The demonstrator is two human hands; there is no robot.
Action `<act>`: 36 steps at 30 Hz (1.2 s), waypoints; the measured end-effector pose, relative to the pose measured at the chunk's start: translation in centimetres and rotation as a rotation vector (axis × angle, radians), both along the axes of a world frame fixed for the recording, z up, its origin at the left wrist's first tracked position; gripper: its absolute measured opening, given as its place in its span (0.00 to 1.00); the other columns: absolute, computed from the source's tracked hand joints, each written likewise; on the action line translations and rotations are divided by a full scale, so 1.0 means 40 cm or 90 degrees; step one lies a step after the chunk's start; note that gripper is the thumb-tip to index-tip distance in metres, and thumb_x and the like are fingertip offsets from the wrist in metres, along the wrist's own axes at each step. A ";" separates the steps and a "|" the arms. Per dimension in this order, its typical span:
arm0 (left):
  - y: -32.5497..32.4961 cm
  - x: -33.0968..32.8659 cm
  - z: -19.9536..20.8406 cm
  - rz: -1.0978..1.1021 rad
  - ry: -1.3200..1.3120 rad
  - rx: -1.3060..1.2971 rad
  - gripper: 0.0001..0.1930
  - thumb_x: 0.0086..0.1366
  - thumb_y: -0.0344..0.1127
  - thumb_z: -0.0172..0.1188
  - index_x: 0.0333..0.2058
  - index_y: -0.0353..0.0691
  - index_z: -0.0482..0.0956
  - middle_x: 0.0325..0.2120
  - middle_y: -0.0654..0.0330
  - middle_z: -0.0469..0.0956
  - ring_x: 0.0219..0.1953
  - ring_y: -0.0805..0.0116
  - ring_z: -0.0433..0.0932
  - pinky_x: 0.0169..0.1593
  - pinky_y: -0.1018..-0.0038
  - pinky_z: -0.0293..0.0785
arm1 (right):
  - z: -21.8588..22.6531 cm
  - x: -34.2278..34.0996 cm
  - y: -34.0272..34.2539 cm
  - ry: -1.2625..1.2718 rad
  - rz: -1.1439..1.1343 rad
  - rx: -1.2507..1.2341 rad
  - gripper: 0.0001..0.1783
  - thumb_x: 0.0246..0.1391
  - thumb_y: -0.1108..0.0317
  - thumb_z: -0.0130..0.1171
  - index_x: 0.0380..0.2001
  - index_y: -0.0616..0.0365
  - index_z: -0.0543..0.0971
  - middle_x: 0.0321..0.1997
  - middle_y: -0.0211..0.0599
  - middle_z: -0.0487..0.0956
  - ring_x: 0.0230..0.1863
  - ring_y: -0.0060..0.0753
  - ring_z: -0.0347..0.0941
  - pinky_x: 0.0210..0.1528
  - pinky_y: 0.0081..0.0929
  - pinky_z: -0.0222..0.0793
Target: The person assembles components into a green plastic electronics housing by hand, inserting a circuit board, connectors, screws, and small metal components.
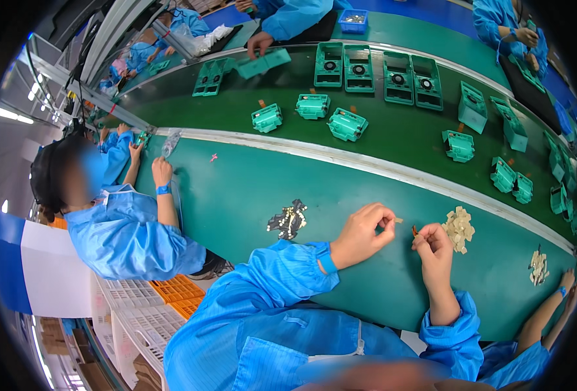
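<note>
My left hand (365, 236) is closed in a pinch above the green table, and a small flat tan piece (399, 220) sticks out from its fingertips. Facing it, my right hand (436, 251) pinches a tiny orange-and-dark strip (414, 230) between thumb and forefinger. A narrow gap separates the two pieces. Just beyond my right hand lies a heap of flat tan pieces (458, 229). Left of my left hand, a pile of small black parts with pale ends (290, 220) rests on the table.
Beyond a pale rail (340, 158), a green conveyor carries several teal plastic housings (348, 124), some with fans. Co-workers sit at the left (125, 221) and right (549, 326); another's hand (260, 44) holds a teal housing across the line. Another small-parts pile (538, 267) lies right.
</note>
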State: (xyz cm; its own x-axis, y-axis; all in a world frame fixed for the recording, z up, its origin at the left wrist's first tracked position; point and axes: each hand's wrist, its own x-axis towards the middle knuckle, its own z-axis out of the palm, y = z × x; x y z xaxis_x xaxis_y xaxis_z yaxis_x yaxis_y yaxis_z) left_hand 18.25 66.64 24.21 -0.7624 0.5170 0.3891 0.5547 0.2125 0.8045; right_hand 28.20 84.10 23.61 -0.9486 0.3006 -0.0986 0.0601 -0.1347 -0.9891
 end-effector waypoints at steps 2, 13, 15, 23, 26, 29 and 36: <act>0.003 0.000 -0.004 0.007 -0.010 -0.001 0.05 0.59 0.24 0.63 0.33 0.35 0.76 0.28 0.58 0.77 0.27 0.66 0.77 0.32 0.72 0.75 | -0.004 0.002 0.004 0.005 -0.001 -0.004 0.03 0.59 0.77 0.57 0.34 0.60 0.73 0.30 0.25 0.74 0.31 0.13 0.68 0.35 0.15 0.64; 0.016 0.007 -0.001 0.015 -0.060 -0.013 0.04 0.62 0.26 0.62 0.34 0.34 0.77 0.29 0.58 0.76 0.28 0.68 0.77 0.32 0.74 0.75 | -0.004 0.011 0.021 0.012 -0.004 -0.005 0.03 0.59 0.78 0.57 0.34 0.61 0.73 0.30 0.26 0.74 0.31 0.14 0.69 0.35 0.15 0.65; 0.020 0.008 0.000 0.007 -0.066 -0.014 0.04 0.62 0.26 0.62 0.34 0.34 0.77 0.29 0.58 0.76 0.28 0.69 0.77 0.32 0.75 0.75 | -0.004 0.012 0.026 0.011 -0.002 -0.002 0.03 0.58 0.78 0.57 0.34 0.61 0.73 0.30 0.26 0.75 0.31 0.14 0.69 0.36 0.15 0.65; 0.031 0.013 -0.002 -0.002 -0.064 -0.018 0.04 0.61 0.25 0.64 0.33 0.33 0.78 0.28 0.59 0.76 0.28 0.70 0.77 0.33 0.74 0.75 | -0.004 0.016 0.036 0.005 -0.006 0.003 0.03 0.58 0.78 0.57 0.34 0.61 0.73 0.30 0.26 0.75 0.31 0.15 0.69 0.36 0.15 0.66; 0.036 0.015 -0.001 -0.004 -0.065 -0.014 0.04 0.61 0.25 0.64 0.33 0.33 0.78 0.28 0.58 0.77 0.28 0.70 0.77 0.33 0.74 0.75 | -0.003 0.018 0.041 0.000 -0.006 0.006 0.03 0.57 0.78 0.57 0.33 0.61 0.73 0.30 0.26 0.75 0.31 0.15 0.69 0.36 0.15 0.66; 0.042 0.017 0.002 -0.007 -0.054 -0.012 0.04 0.61 0.25 0.64 0.33 0.33 0.78 0.28 0.58 0.77 0.28 0.70 0.77 0.33 0.74 0.75 | 0.000 0.021 0.046 -0.001 -0.005 0.001 0.03 0.57 0.78 0.57 0.34 0.61 0.74 0.30 0.26 0.75 0.31 0.15 0.69 0.36 0.16 0.66; 0.051 0.022 -0.003 -0.010 -0.060 -0.014 0.04 0.61 0.25 0.64 0.33 0.33 0.78 0.28 0.58 0.77 0.28 0.70 0.77 0.32 0.74 0.75 | -0.005 0.025 0.054 0.005 -0.006 -0.006 0.03 0.57 0.79 0.57 0.34 0.61 0.74 0.31 0.26 0.75 0.32 0.15 0.70 0.37 0.16 0.66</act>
State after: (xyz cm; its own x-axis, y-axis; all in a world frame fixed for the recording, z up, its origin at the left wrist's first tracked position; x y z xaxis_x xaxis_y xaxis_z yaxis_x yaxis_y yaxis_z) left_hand 19.15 68.69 24.10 -0.7866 0.5371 0.3047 0.4806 0.2227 0.8482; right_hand 29.18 86.28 23.42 -0.9464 0.3088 -0.0942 0.0513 -0.1441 -0.9882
